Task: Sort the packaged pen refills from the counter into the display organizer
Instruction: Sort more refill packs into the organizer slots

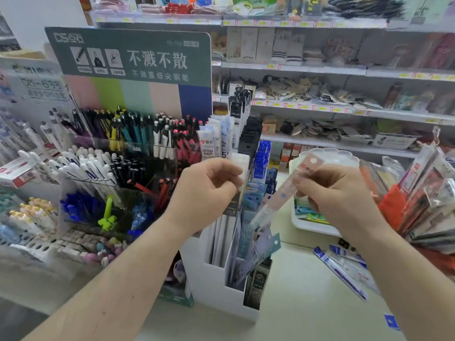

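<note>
The pale counter point(307, 291) carries everything here. At its left side stands a big pen display point(118, 153) with a green headboard and rows of upright pens. Just right of that, near the counter's middle, stands the white display organizer point(216, 286), a stepped box of narrow compartments packed with upright refill packets. A white tray point(310, 225) sits toward the back right of the counter, partly hidden behind the right hand. Toward the right front edge lie loose refill packs point(344, 269), blue and white, flat on the surface.

Both hands are raised above the organizer. The left hand point(206, 193) has its fingers curled in, pinching the upper part of a whitish refill pack point(242, 166) whose lower end stands down among the packets in the organizer's middle compartments. The right hand point(334, 195) has fingers and thumb curled round a pinkish translucent refill pack point(285, 195), held slanted, its top toward the upper right and its lower end pointing down at the organizer, just above the packets there.
</note>
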`<state>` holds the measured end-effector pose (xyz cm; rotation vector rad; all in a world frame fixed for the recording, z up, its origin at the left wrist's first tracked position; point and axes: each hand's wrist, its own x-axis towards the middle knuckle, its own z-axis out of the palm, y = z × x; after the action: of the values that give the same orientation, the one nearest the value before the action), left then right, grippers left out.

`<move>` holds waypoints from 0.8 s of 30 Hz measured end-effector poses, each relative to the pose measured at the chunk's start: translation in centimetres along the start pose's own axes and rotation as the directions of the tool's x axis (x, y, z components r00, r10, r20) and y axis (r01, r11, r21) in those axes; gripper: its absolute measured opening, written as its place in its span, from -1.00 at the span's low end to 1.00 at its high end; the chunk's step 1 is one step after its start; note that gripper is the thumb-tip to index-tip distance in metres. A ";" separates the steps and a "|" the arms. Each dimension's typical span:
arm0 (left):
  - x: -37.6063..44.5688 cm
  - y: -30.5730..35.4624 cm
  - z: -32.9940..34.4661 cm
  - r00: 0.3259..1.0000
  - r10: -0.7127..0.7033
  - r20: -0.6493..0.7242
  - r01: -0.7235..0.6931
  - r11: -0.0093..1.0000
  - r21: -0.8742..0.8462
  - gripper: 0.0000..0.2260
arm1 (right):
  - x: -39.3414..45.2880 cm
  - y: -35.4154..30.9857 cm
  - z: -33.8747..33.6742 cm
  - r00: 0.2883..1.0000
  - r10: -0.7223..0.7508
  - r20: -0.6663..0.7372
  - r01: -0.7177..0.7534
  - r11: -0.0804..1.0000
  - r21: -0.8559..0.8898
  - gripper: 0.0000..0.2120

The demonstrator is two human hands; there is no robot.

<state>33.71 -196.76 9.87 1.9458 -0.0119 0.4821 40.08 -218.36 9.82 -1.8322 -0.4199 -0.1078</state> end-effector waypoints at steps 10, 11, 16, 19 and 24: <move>-0.6 -0.6 0.1 0.998 0.046 0.039 -0.050 0.992 0.120 -0.68 | -0.1 3.7 6.0 0.900 0.267 0.344 -0.023 0.818 -0.575 -0.69; -0.6 -0.7 0.1 0.998 0.046 0.045 -0.052 0.990 0.131 -0.71 | 0.1 3.8 6.4 0.882 0.310 0.355 -0.033 0.793 -0.609 -0.70; -0.5 -0.7 0.2 0.995 0.043 0.087 -0.058 0.983 0.175 -0.76 | 0.9 4.1 7.8 0.841 0.392 0.373 -0.037 0.730 -0.683 -0.82; -0.6 -0.8 0.0 0.994 0.053 0.091 -0.070 0.978 0.197 -0.76 | 1.0 2.1 5.5 0.795 0.410 0.446 0.001 0.735 -0.678 -0.84; -0.7 -0.9 -0.3 0.996 0.048 0.079 -0.063 0.979 0.193 -0.74 | 1.0 0.6 2.5 0.974 0.082 0.209 0.066 0.784 -0.617 -0.25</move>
<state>33.12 -196.28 8.96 2.1603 -0.0687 0.4619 40.83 -215.97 8.83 -2.5207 -0.5841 -0.0297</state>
